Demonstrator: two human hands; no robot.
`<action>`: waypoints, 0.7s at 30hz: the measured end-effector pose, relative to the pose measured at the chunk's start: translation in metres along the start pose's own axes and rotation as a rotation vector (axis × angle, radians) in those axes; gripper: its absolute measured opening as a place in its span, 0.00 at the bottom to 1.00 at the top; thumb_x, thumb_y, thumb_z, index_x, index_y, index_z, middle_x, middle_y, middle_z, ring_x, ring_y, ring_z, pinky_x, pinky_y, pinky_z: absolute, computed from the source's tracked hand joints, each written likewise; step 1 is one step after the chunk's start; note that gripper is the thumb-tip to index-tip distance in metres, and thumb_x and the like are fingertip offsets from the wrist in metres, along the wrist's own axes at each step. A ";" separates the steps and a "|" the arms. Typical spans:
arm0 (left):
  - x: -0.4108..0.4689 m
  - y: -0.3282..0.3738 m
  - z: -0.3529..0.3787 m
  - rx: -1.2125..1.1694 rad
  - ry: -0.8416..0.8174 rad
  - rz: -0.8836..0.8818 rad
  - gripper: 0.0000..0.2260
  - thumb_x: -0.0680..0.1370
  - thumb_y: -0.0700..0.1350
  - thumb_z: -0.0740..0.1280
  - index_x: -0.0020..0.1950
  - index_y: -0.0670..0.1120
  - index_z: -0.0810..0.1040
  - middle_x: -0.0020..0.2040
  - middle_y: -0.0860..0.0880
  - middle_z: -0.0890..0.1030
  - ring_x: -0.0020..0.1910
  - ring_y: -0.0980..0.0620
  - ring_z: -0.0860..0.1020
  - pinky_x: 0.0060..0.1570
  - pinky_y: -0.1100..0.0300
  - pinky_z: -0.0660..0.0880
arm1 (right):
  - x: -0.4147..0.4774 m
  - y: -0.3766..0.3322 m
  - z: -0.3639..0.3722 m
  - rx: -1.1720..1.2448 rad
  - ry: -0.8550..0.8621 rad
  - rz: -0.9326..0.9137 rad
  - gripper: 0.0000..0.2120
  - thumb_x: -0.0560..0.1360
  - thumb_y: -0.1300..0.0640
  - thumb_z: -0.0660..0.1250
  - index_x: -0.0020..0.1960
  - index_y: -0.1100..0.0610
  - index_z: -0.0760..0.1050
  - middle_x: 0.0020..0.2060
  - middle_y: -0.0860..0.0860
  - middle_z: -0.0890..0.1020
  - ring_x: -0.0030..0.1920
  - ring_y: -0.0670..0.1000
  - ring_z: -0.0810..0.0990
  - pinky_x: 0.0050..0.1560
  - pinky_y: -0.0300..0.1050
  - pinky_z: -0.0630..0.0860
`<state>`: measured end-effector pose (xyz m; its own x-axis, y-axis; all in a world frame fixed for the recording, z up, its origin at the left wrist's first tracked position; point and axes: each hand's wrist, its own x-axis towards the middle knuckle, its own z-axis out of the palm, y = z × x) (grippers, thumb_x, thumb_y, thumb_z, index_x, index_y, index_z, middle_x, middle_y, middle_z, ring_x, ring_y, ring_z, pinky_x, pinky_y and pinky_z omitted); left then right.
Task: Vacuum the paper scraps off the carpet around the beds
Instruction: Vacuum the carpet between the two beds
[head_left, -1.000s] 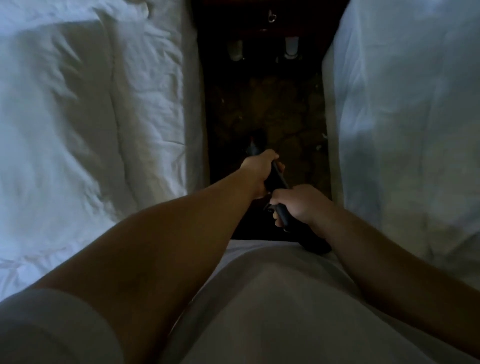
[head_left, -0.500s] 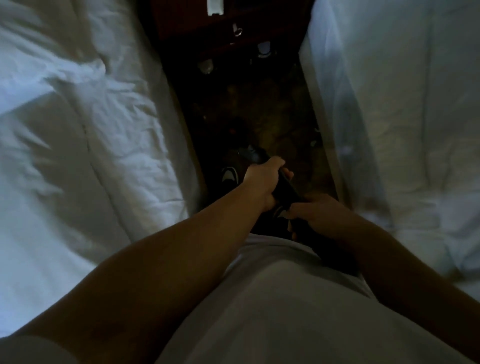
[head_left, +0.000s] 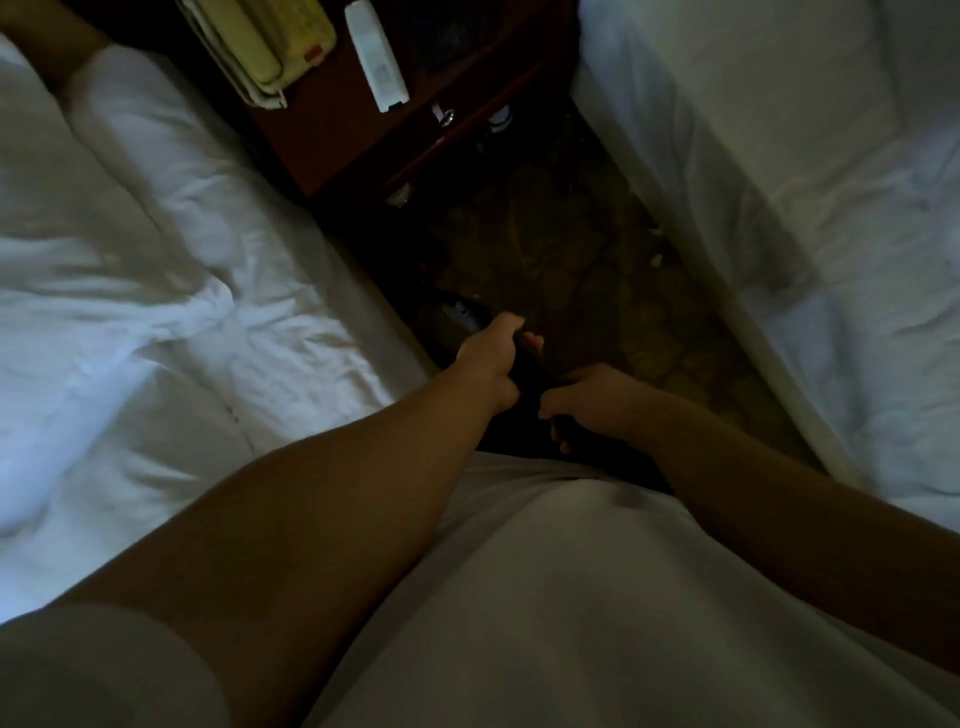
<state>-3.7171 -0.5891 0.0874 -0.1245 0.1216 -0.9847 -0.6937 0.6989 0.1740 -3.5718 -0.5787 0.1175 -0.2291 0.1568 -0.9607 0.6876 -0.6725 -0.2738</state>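
Both hands hold a dark vacuum handle (head_left: 535, 376) in the narrow gap between two beds. My left hand (head_left: 491, 364) grips it further forward, and my right hand (head_left: 592, 397) grips it closer to my body. The vacuum's lower part (head_left: 462, 312) runs down ahead of my left hand toward the dark patterned carpet (head_left: 561, 249), and its head is lost in shadow. A few small pale paper scraps (head_left: 657, 258) lie on the carpet by the right bed's edge.
A white bed (head_left: 156, 270) fills the left and another white bed (head_left: 810, 182) the right. A dark wooden nightstand (head_left: 332, 135) stands at the far end, carrying a beige telephone (head_left: 270, 41) and a white remote (head_left: 376, 57).
The view has swung up and leftward, bringing the nightstand top with phone and remote into sight. Both hands keep their hold on the handle.
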 end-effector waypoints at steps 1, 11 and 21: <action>0.001 0.000 0.003 0.022 0.006 -0.013 0.07 0.80 0.44 0.68 0.47 0.41 0.77 0.39 0.46 0.78 0.39 0.49 0.78 0.44 0.52 0.78 | 0.000 0.001 -0.002 0.008 0.004 0.010 0.09 0.75 0.60 0.76 0.49 0.66 0.82 0.39 0.59 0.86 0.34 0.56 0.85 0.43 0.53 0.84; -0.026 -0.039 0.063 0.114 -0.071 -0.092 0.06 0.82 0.44 0.65 0.50 0.42 0.76 0.40 0.46 0.77 0.39 0.50 0.77 0.47 0.52 0.77 | -0.045 0.039 -0.053 0.049 0.054 0.058 0.10 0.75 0.57 0.77 0.50 0.64 0.84 0.37 0.58 0.87 0.33 0.55 0.84 0.34 0.45 0.81; -0.067 -0.116 0.167 0.269 -0.163 -0.127 0.09 0.83 0.46 0.64 0.48 0.40 0.75 0.42 0.46 0.76 0.40 0.50 0.76 0.42 0.51 0.75 | -0.117 0.113 -0.141 0.179 0.067 0.068 0.14 0.76 0.56 0.76 0.56 0.65 0.82 0.40 0.60 0.87 0.34 0.56 0.85 0.43 0.50 0.84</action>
<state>-3.5099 -0.5606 0.1325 0.0810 0.1180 -0.9897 -0.4816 0.8740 0.0648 -3.3699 -0.5710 0.1928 -0.1359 0.1500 -0.9793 0.5651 -0.8002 -0.2010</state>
